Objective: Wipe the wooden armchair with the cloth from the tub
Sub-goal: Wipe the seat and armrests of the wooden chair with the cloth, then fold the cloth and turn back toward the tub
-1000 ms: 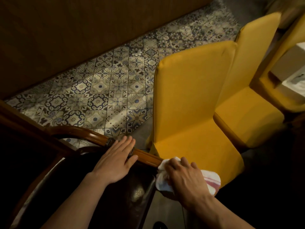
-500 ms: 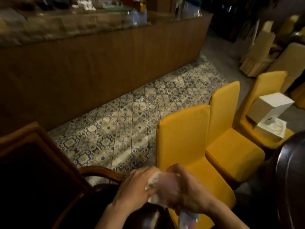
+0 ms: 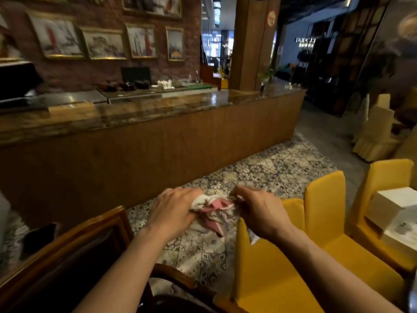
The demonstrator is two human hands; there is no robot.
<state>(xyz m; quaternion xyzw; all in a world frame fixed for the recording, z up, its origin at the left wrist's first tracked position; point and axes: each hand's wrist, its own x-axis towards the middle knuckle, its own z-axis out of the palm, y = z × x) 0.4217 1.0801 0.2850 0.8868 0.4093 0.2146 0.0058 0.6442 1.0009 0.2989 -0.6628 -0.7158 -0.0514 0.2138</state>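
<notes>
Patterned floor tiles run along a long wooden counter. Above the wooden armchair and beside a yellow chair, the left hand and right hand each close their fingers on the bunched white-and-pink cloth, held in the air between them.

We see a long wooden counter; behind it a brick wall with framed pictures, before it patterned floor tiles and yellow chairs.
</notes>
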